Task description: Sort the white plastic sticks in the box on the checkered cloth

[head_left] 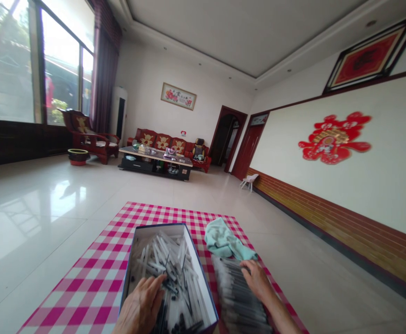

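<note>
My left hand [143,301] is over the near left part of an open cardboard box [200,266], its fingers curled and thumb and forefinger pressed together. What they pinch is too small to make out. Loose clear pen barrels [161,248], dark thin pieces and small black caps [182,322] lie jumbled in the box. To the right, a row of pens [239,292] lies side by side, blurred in the picture. At the far right end of this row my right hand [256,278] rests with bent, closed fingers; whatever is between them is hidden.
A pink and white checked cloth [94,269] covers the table. Beyond the pens lies a crumpled mint-green cloth [223,239]. Farther off on the tiled floor stand a low table [154,162], a red wooden sofa [203,160] and a small white chair [249,181].
</note>
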Available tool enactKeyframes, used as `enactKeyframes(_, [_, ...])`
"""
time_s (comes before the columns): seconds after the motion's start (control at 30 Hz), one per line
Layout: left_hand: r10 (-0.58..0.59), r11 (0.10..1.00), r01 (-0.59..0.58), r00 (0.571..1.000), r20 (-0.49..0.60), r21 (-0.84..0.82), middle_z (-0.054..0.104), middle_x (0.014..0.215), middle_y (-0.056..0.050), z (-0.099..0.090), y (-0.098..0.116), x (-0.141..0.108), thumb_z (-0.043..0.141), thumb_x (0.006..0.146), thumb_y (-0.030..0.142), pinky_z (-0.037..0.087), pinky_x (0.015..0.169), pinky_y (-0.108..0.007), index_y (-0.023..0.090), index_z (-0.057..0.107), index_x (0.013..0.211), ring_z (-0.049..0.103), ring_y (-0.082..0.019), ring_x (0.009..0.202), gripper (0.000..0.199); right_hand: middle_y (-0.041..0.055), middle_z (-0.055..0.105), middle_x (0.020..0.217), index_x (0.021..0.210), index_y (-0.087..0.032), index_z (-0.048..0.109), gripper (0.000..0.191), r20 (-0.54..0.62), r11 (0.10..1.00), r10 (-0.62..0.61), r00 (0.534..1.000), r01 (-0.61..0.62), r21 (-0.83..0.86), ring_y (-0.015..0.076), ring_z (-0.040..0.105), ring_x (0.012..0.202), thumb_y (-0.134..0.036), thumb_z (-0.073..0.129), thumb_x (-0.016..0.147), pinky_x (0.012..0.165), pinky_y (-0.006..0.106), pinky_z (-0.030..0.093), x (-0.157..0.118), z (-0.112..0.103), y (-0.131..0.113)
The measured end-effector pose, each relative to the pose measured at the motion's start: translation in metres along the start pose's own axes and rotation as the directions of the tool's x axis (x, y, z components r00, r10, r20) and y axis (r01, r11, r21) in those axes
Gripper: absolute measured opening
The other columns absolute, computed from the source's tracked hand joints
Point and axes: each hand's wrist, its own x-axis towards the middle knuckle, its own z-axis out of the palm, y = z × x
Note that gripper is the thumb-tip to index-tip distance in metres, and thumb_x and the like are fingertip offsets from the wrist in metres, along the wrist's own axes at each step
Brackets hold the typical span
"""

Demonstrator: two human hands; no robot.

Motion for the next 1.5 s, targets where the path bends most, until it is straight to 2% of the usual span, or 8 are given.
enactKeyframes(0.23, [-0.032,0.998,0.033,0.999,0.011,-0.054,0.068,0.077,-0.003,-0.005,0.003,0.005,0.037,0.094,0.028,0.054,0.061,-0.024,0.021,0.05,0.11,0.067,-0.016,0.068,0.022,0.007,0.069,0.085,0.078,-0.02,0.067,0.022,-0.069,0.982,0.124,0.99,-0.113,0.153,0.0264,0.062,0.087,-0.032,0.052,0.069,0.085,0.041,0.046,0.005,-0.008,-0.014])
enactKeyframes(0.4, [-0.046,0.998,0.047,0.999,0.027,-0.05,0.069,0.079,-0.004,-0.004,0.003,0.003,0.037,0.094,0.029,0.054,0.06,-0.024,0.02,0.053,0.109,0.067,-0.017,0.07,0.023,0.008,0.071,0.082,0.1,-0.015,0.06,0.039,-0.041,0.913,0.285,0.958,-0.258,0.315,0.0244,0.067,0.078,-0.045,0.044,0.08,0.064,0.033,0.052,0.005,-0.016,-0.032])
enactKeyframes(0.57, [-0.054,0.998,0.054,0.997,0.049,-0.012,0.069,0.08,-0.004,-0.002,0.002,0.002,0.035,0.095,0.031,0.054,0.056,-0.023,0.02,0.055,0.106,0.068,-0.017,0.071,0.026,0.001,0.069,0.071,0.113,-0.018,0.051,0.049,0.096,0.681,0.433,0.896,-0.395,0.617,0.0198,0.067,0.064,-0.046,0.058,0.074,0.053,0.026,0.049,0.001,-0.028,-0.059])
enactKeyframes(0.77, [-0.057,0.998,0.058,0.997,0.049,-0.012,0.069,0.079,-0.005,-0.004,0.003,0.003,0.034,0.095,0.032,0.054,0.055,-0.025,0.02,0.058,0.102,0.067,-0.018,0.07,0.028,0.0091,0.072,0.088,0.106,-0.015,0.061,0.045,0.27,0.541,0.344,0.899,-0.425,0.726,0.0237,0.068,0.084,-0.048,0.058,0.076,0.071,0.033,0.052,-0.001,-0.04,-0.08])
enactKeyframes(0.93, [-0.087,0.994,0.092,0.993,0.079,-0.058,0.068,0.076,-0.004,-0.007,0.005,0.006,0.037,0.093,0.03,0.055,0.06,-0.025,0.021,0.059,0.101,0.066,-0.017,0.069,0.025,0.0077,0.072,0.08,0.107,-0.016,0.063,0.04,0.09,0.934,0.182,0.979,-0.201,0.295,0.0228,0.068,0.074,-0.04,0.045,0.082,0.063,0.032,0.053,0.007,-0.032,-0.072])
enactKeyframes(1.0, [-0.093,0.993,0.1,0.99,0.103,-0.07,0.067,0.075,-0.004,-0.008,0.005,0.006,0.038,0.093,0.028,0.055,0.061,-0.024,0.021,0.058,0.102,0.066,-0.017,0.069,0.023,0.0077,0.071,0.076,0.098,-0.018,0.067,0.033,0.048,0.993,0.089,0.995,-0.093,0.074,0.0233,0.066,0.072,-0.035,0.044,0.081,0.064,0.033,0.051,0.01,-0.026,-0.068])
enactKeyframes(1.2, [-0.084,0.996,0.089,0.989,0.12,-0.033,0.067,0.076,-0.003,-0.005,0.003,0.003,0.04,0.092,0.025,0.054,0.06,-0.024,0.021,0.058,0.101,0.066,-0.017,0.068,0.021,0.0079,0.065,0.083,0.081,-0.021,0.069,0.022,0.12,0.975,-0.071,0.99,0.094,-0.199,0.0229,0.06,0.077,-0.016,0.048,0.077,0.073,0.035,0.043,0.011,-0.005,-0.064])
enactKeyframes(1.5, [-0.085,0.995,0.091,0.987,0.139,-0.041,0.067,0.077,-0.003,-0.005,0.002,0.002,0.041,0.091,0.024,0.053,0.059,-0.024,0.021,0.058,0.102,0.065,-0.017,0.069,0.02,0.0076,0.064,0.084,0.085,-0.021,0.068,0.03,0.226,0.883,-0.104,0.969,0.194,-0.428,0.0247,0.059,0.083,-0.009,0.04,0.082,0.076,0.037,0.038,0.013,0.016,-0.053])
